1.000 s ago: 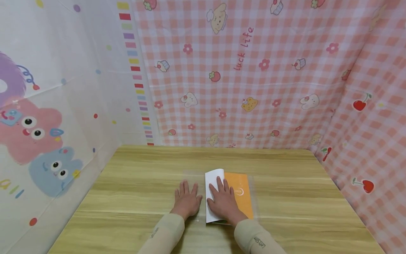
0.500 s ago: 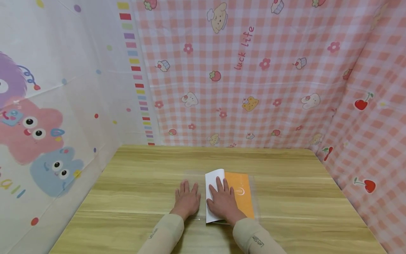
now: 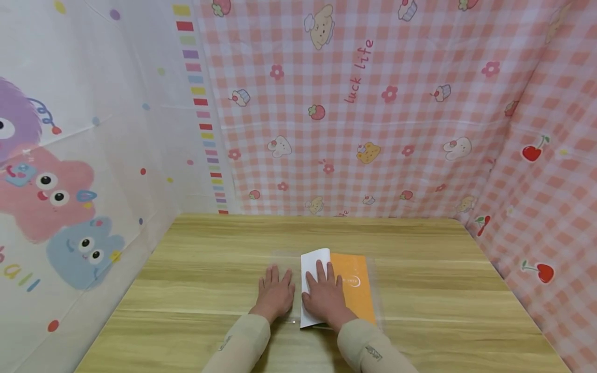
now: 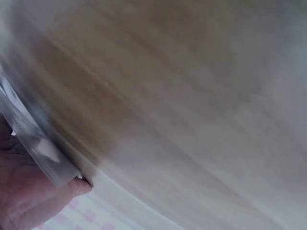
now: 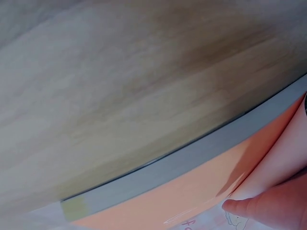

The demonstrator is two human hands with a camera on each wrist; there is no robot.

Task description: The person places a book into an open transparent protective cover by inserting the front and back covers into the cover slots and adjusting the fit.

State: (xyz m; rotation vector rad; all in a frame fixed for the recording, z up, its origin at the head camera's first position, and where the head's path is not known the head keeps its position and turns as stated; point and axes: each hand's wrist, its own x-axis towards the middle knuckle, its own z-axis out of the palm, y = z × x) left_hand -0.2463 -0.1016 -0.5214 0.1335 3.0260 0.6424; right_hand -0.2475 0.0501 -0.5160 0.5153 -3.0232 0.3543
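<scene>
An orange booklet (image 3: pixel 358 290) lies on the table, its white page or flap (image 3: pixel 314 262) turned over the left part. My right hand (image 3: pixel 325 298) rests on that white sheet with fingers spread. Clear plastic (image 3: pixel 285 256) extends beyond the booklet on both sides. My left hand (image 3: pixel 274 297) lies flat on its left part, apart from the booklet. In the left wrist view, a clear plastic edge (image 4: pixel 41 153) crosses in front of my left hand. The right wrist view has a fingertip on the white sheet (image 5: pixel 280 151), beside the orange cover (image 5: pixel 211 179) and a greyish plastic margin (image 5: pixel 180 160).
The wood-grain table (image 3: pixel 196 269) extends around both hands. A pink checked cloth (image 3: pixel 298 129) hangs behind it and another checked cloth (image 3: pixel 550 207) on the right. A white cartoon-print cloth (image 3: pixel 140 129) hangs at the left. A small yellow tab (image 5: pixel 74 210) sits at the plastic margin's corner.
My right hand and forearm have shifted slightly left, and the white sheet's edge sits a touch further left. The left hand stays in place, its thumb drawn closer to its fingers than at first.
</scene>
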